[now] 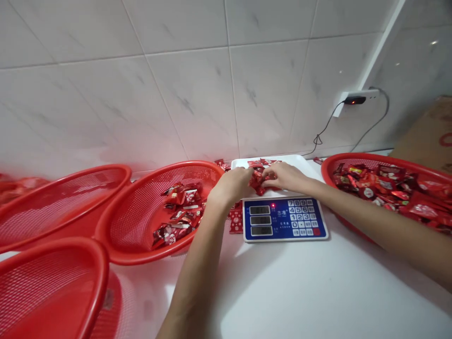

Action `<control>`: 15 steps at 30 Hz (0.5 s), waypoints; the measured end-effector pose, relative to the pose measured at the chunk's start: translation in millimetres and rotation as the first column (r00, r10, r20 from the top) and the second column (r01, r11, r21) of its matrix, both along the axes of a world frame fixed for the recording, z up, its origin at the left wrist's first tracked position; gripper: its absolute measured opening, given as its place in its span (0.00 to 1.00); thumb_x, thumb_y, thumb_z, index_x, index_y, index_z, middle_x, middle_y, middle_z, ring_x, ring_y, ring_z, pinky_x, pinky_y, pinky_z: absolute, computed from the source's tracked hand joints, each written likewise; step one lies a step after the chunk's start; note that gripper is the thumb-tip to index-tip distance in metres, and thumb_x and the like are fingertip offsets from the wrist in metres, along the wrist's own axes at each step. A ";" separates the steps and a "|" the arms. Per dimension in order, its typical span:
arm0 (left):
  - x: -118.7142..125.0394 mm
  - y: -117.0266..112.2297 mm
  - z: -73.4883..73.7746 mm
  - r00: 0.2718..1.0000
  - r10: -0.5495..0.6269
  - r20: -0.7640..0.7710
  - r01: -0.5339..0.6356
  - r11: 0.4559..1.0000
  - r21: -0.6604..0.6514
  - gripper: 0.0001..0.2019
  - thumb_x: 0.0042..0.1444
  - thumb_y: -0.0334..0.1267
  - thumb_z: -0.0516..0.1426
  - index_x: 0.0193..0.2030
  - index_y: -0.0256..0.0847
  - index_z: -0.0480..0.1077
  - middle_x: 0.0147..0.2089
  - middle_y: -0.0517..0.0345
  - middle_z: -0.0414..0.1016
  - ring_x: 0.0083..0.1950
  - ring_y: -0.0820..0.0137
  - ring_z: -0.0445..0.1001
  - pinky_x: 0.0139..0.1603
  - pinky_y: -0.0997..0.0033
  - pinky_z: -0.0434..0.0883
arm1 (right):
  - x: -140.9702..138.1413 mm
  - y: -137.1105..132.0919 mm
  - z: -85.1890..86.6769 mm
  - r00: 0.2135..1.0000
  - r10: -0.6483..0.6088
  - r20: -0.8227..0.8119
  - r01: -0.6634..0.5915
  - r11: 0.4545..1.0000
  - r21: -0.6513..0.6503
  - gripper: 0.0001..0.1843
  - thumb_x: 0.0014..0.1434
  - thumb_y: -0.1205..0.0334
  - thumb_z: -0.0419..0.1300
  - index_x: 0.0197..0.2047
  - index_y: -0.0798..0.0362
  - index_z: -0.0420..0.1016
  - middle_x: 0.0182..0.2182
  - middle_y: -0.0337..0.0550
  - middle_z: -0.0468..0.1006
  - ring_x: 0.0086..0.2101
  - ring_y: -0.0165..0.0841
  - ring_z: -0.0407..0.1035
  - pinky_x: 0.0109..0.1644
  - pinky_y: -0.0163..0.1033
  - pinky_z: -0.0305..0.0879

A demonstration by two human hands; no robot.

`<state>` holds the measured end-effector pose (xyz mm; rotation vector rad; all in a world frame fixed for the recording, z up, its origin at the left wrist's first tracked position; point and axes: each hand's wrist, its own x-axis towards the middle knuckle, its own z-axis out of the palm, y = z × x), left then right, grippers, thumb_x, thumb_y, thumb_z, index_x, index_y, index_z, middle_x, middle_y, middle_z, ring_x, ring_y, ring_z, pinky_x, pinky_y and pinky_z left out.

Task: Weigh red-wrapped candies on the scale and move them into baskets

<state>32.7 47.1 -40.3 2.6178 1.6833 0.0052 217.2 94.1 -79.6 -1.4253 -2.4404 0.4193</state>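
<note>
My left hand (pixel 233 184) and my right hand (pixel 284 176) meet above the white pan of a digital scale (pixel 243 163), with their fingertips on a small bunch of red-wrapped sweets (pixel 257 182). A few more wrapped sweets (pixel 256 163) lie at the back of the pan. The scale's blue keypad and display panel (pixel 284 219) faces me just below my wrists. To my left, a red mesh basket (pixel 116 235) holds a heap of the sweets. Another red basket (pixel 353 159) on my right is piled fuller.
Several more red mesh baskets (pixel 60 202) stand at the left on the white counter (pixel 300 278). Loose sweets (pixel 236 221) lie beside the scale. Behind it rise tiled walls, with a wall socket (pixel 356 99) and a plugged-in cable. Brown cardboard (pixel 427 134) shows at the far right.
</note>
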 end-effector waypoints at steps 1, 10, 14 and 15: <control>-0.9 0.2 0.0 1.000 -0.001 -0.004 0.001 1.000 0.006 0.16 0.61 0.32 0.61 0.56 0.34 0.74 0.52 0.42 0.80 0.51 0.55 0.78 0.47 0.64 0.71 | -1.1 0.1 -1.9 1.000 -0.011 -0.007 0.011 1.000 -0.003 0.06 0.57 0.58 0.67 0.37 0.49 0.84 0.33 0.42 0.81 0.35 0.36 0.71 0.39 0.41 0.61; -10.9 0.5 1.0 0.999 0.038 0.006 -0.038 0.999 -0.016 0.19 0.62 0.23 0.55 0.59 0.37 0.73 0.54 0.44 0.80 0.52 0.57 0.79 0.45 0.66 0.72 | 5.7 -8.7 -3.4 0.999 0.035 0.040 -0.036 0.999 0.012 0.12 0.52 0.52 0.72 0.35 0.51 0.82 0.36 0.45 0.80 0.38 0.39 0.72 0.39 0.42 0.64; -16.6 -9.4 9.6 0.997 0.059 0.056 -0.060 0.998 0.023 0.21 0.63 0.24 0.55 0.63 0.38 0.70 0.54 0.44 0.80 0.52 0.58 0.79 0.49 0.65 0.73 | 9.5 -9.4 -3.9 0.993 0.078 0.084 -0.085 0.993 0.085 0.12 0.56 0.52 0.69 0.38 0.52 0.83 0.43 0.51 0.78 0.42 0.43 0.72 0.44 0.46 0.65; -18.2 -12.9 12.6 0.996 0.060 0.072 -0.063 0.997 0.036 0.21 0.64 0.26 0.55 0.64 0.39 0.69 0.55 0.45 0.80 0.52 0.59 0.79 0.50 0.65 0.73 | 9.6 -8.8 -4.1 0.990 0.102 0.096 -0.111 0.989 0.100 0.11 0.57 0.53 0.69 0.38 0.51 0.83 0.45 0.51 0.78 0.44 0.43 0.72 0.46 0.46 0.66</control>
